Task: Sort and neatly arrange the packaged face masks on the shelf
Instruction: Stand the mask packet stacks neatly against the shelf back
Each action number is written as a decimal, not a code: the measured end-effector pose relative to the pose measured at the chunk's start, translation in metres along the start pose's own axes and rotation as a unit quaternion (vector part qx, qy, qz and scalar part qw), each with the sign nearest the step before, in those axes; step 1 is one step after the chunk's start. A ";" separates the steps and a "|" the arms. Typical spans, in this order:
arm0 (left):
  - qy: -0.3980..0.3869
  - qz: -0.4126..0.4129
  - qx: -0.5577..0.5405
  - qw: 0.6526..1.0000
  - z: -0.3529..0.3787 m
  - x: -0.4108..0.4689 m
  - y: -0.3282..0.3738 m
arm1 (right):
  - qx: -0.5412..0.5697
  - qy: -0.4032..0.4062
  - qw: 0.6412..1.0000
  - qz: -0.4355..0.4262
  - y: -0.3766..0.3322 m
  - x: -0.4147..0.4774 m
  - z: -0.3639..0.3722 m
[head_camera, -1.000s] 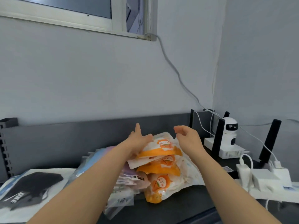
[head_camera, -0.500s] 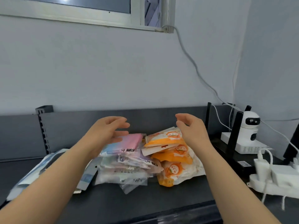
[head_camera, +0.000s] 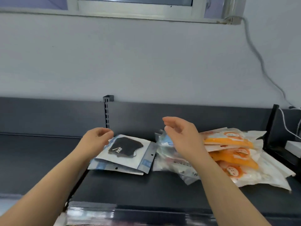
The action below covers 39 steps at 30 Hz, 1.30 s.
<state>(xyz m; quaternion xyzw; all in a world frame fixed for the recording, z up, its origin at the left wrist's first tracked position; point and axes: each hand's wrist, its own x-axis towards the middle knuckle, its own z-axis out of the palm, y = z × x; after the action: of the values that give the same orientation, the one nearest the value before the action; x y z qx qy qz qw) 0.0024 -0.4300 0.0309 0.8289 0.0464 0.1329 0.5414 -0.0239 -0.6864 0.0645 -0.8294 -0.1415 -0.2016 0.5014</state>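
Though three rough groups already lie on the shelf [head_camera: 146, 185], none is squared up, so the sorting looks part done. Furthest left, the left hand [head_camera: 96, 139] hovers with loosely curled fingers and grasps nothing; it sits just at the left end of the black-mask packets [head_camera: 128, 154], and whether a fingertip touches them cannot be told. Those flat packets lie overlapped and slightly fanned below the slotted post [head_camera: 106, 111], probably set apart as one kind. Next comes the right hand [head_camera: 180, 132], also relaxed and empty, poised above the clear packets [head_camera: 169, 162], a loose heap lying just beside the black-mask group. The hands stand apart over the two piles, likely ready to draw one pile together or pick from it. To the right, the orange packets [head_camera: 231, 154] are stacked askew, touching the clear heap, their slippery film letting them slide. A white device [head_camera: 293, 145] sits at the far right edge.
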 end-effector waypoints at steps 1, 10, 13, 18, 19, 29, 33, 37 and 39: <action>0.000 -0.010 0.020 1.000 -0.009 0.005 -0.010 | 0.006 -0.011 1.000 0.000 -0.004 0.001 0.014; -0.092 -0.041 0.089 0.991 -0.033 0.049 -0.077 | -0.163 -0.128 0.964 0.168 0.025 0.007 0.120; -0.135 -0.049 0.062 0.988 -0.026 0.062 -0.085 | -0.187 -0.147 0.947 0.214 0.035 0.003 0.140; -0.129 -0.040 0.077 0.988 -0.020 0.073 -0.087 | -0.154 -0.127 0.953 0.228 0.037 0.002 0.156; -0.127 -0.043 0.075 0.988 -0.021 0.075 -0.088 | -0.146 -0.119 0.955 0.230 0.037 0.003 0.157; -0.071 -0.151 -0.218 0.962 -0.044 0.084 -0.095 | -0.066 -0.048 0.975 0.206 0.033 0.009 0.146; -0.076 -0.133 -0.343 0.927 -0.047 0.078 -0.089 | -0.036 -0.056 0.980 0.186 0.025 0.012 0.157; -0.075 -0.109 -0.416 0.900 -0.042 0.068 -0.078 | 0.099 0.026 0.971 0.215 0.022 0.021 0.171; -0.082 -0.101 -0.415 0.900 -0.042 0.065 -0.076 | 0.225 0.074 0.946 0.221 0.021 0.030 0.173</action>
<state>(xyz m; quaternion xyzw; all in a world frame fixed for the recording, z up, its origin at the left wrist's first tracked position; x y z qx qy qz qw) 0.0588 -0.3471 -0.0107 0.5276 0.0260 0.0168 0.8489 0.0449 -0.5411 -0.0098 -0.6884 0.0416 -0.1094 0.7158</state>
